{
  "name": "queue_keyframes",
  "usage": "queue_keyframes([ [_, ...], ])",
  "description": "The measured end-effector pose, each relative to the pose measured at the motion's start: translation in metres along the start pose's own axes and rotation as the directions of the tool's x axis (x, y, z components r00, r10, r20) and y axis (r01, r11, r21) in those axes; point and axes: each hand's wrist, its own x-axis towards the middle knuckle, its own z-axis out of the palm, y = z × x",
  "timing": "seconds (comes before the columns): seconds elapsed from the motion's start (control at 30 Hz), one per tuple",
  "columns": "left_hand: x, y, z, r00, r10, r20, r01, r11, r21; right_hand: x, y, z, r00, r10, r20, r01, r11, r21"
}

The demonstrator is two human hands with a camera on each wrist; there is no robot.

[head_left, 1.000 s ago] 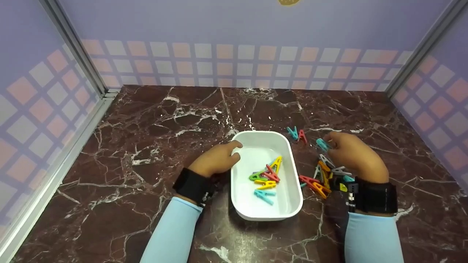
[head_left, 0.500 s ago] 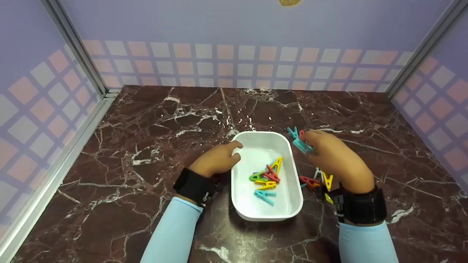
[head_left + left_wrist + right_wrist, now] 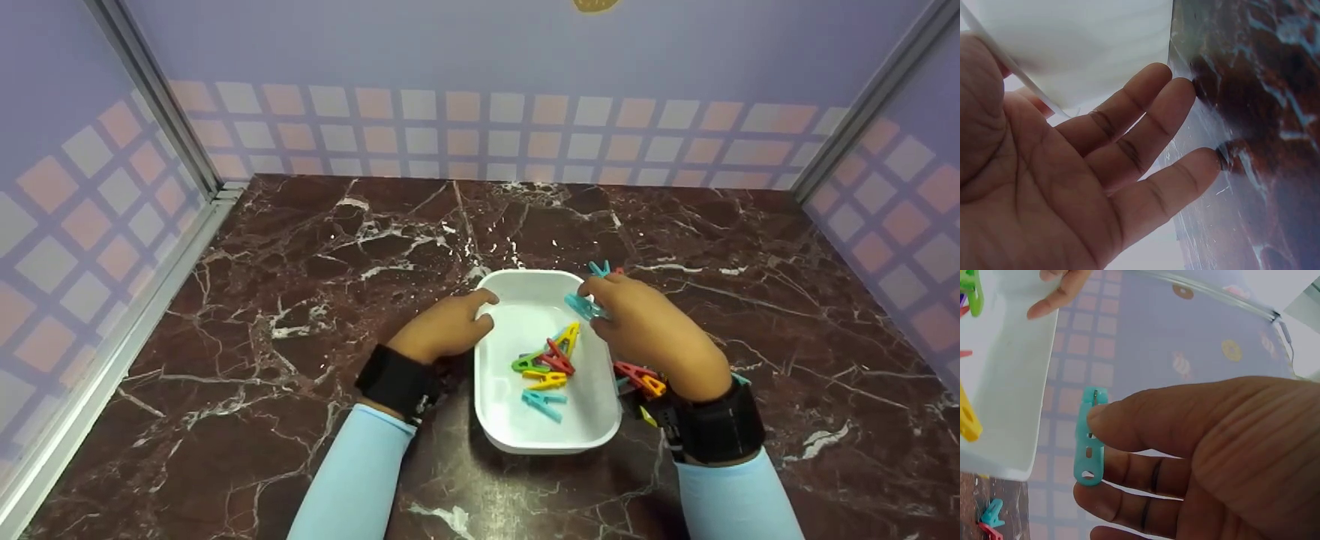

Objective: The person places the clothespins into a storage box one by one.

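A white plastic tub (image 3: 517, 427) holds several coloured clothespins, among them a green one (image 3: 527, 364), a red one (image 3: 556, 360) and a blue one (image 3: 541, 405). My left hand (image 3: 442, 326) grips its left rim, thumb and index finger hooked over the edge. In the left wrist view the other fingers (image 3: 1157, 121) extend outside the wall, tips at the table. Between thumb and fingers my right hand (image 3: 652, 330) pinches a teal clothespin (image 3: 1088, 450), over the tub's far right corner in the head view.
Right of the tub lie a red clothespin (image 3: 636, 373), an orange one (image 3: 655, 387) and others partly hidden under my right wrist. Beyond the right hand is another blue clothespin (image 3: 598, 268) beside a red one. Patterned walls (image 3: 465, 60) enclose the dark marbled table (image 3: 337, 247).
My right hand has moved left from the loose clothespins to the tub's right rim, carrying the teal clothespin. My left hand and the tub stay where they were.
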Motion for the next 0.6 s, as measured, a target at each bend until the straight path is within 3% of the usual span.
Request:
queue_keyframes([
  [0.13, -0.001, 0.001, 0.0, 1.0, 0.01, 0.0, -0.01, 1.0, -0.007, 0.001, -0.007, 0.006, 0.997, -0.076, -0.031, 0.075, 0.997, -0.018],
  [0.3, -0.002, 0.001, -0.001, 1.0, 0.01, 0.004, -0.01, 1.0, -0.009, 0.007, -0.017, 0.015, 0.991, -0.137, -0.003, 0.137, 0.99, -0.021],
  [0.6, -0.001, 0.001, -0.001, 1.0, 0.002, 0.015, -0.002, 1.0, -0.003, 0.019, -0.017, 0.026, 0.989, -0.141, 0.053, 0.142, 0.99, -0.005],
])
